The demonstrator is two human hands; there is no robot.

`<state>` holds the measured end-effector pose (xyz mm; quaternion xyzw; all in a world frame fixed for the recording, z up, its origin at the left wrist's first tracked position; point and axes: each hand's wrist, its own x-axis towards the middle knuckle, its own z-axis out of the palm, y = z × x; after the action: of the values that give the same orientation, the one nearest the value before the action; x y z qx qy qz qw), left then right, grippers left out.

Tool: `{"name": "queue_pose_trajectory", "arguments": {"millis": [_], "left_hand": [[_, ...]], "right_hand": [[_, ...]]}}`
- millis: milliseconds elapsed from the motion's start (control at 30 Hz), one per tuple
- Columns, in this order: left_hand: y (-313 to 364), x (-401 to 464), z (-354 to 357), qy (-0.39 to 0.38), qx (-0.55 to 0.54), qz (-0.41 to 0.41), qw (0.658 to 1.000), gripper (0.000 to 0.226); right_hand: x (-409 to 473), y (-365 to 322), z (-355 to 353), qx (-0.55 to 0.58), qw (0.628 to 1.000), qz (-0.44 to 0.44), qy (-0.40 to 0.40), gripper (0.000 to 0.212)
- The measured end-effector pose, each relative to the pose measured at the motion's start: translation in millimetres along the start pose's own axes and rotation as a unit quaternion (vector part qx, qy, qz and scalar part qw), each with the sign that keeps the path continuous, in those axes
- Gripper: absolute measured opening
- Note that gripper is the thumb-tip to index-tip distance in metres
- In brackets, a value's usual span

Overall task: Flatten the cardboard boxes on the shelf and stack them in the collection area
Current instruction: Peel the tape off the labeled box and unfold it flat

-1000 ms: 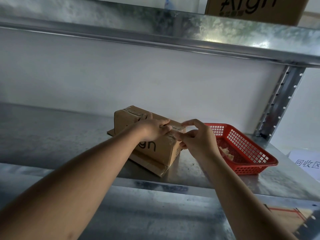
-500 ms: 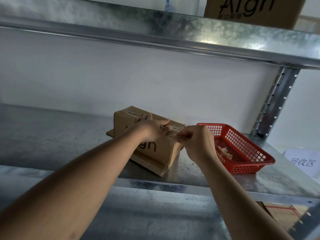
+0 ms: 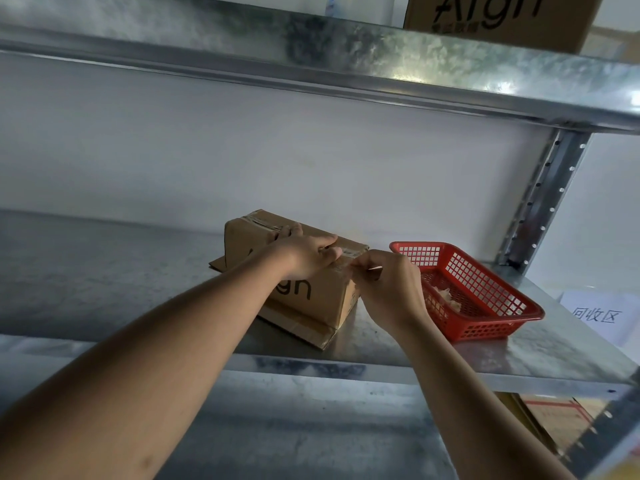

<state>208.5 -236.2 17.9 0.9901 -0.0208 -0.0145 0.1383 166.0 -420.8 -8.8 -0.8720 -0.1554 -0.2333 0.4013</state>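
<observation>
Cardboard forms the brown box point(image 3: 304, 271) standing on the galvanised metal shelf point(image 3: 104, 278), its printed lettering partly hidden behind the left forearm. Clear tape point(image 3: 349, 251) runs along the box top; its loose end is hard to make out. The left hand point(image 3: 304, 252) rests palm-down on the box top, fingers curved over the taped seam. The right hand point(image 3: 388, 282), touching the box's right end, pinches the tape there. Just right stands a red plastic mesh basket point(image 3: 485, 296). A second box point(image 3: 498, 19), on the upper shelf, is cut off.
</observation>
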Motion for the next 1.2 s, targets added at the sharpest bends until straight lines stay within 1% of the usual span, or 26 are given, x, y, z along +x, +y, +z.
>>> {"name": "queue_pose_trajectory", "arguments": {"millis": [100,133,200,233,300,367,467,567,633,733,900,1067,1200], "left_hand": [[1.3,-0.5,-0.4,0.000,0.006,-0.002,1.000,0.058],[1.3,-0.5,-0.3,0.002,0.010,-0.003,1.000,0.058],[1.0,-0.2,0.0,0.003,0.010,-0.003,1.000,0.059],[0.3,-0.2,0.4,0.002,0.008,-0.003,1.000,0.059],[-0.2,0.5,1.2,0.004,0.008,-0.005,1.000,0.058],[0.1,1.3,1.4,0.007,0.012,-0.010,1.000,0.058],[2.0,2.2,0.5,0.004,0.035,-0.022,0.999,0.060],[7.8,1.5,2.3,0.020,0.075,-0.042,0.996,0.064],[11.4,0.3,5.6,0.040,0.099,-0.050,0.993,0.065],[10.9,-0.5,9.0,0.042,0.081,-0.056,0.994,0.064],[3.6,-0.1,13.9,0.070,0.061,-0.034,0.995,0.063],[-0.3,1.3,14.8,0.082,0.029,-0.013,0.996,0.062],[9.7,0.7,19.0,0.081,0.011,-0.005,0.997,0.062]], "right_hand": [[-3.2,-2.9,0.4,0.026,1.000,0.002,0.017,0.007],[-4.6,-4.2,-0.6,0.049,0.998,0.005,0.024,0.013],[-7.0,-5.9,-2.9,0.088,0.995,0.018,0.036,0.036],[-7.3,-6.5,-3.4,0.077,0.996,0.013,0.038,0.036],[-8.0,-9.1,-1.6,0.026,0.999,-0.012,0.041,0.019],[-9.1,-11.6,1.1,0.004,0.999,-0.021,0.037,0.007],[-8.1,-11.3,3.9,-0.024,0.999,-0.014,0.037,0.011],[-4.9,-13.6,4.3,-0.061,0.997,-0.010,0.053,0.007],[-4.3,-14.9,6.2,-0.098,0.993,-0.017,0.057,0.014],[-9.1,-18.9,10.3,-0.140,0.988,-0.028,0.064,0.014],[-17.1,-23.4,18.6,-0.117,0.988,0.003,0.097,0.016],[-22.4,-32.1,13.8,-0.091,0.990,-0.001,0.112,0.014],[-19.4,-27.9,-3.2,-0.047,0.987,0.027,0.150,0.006]]}}
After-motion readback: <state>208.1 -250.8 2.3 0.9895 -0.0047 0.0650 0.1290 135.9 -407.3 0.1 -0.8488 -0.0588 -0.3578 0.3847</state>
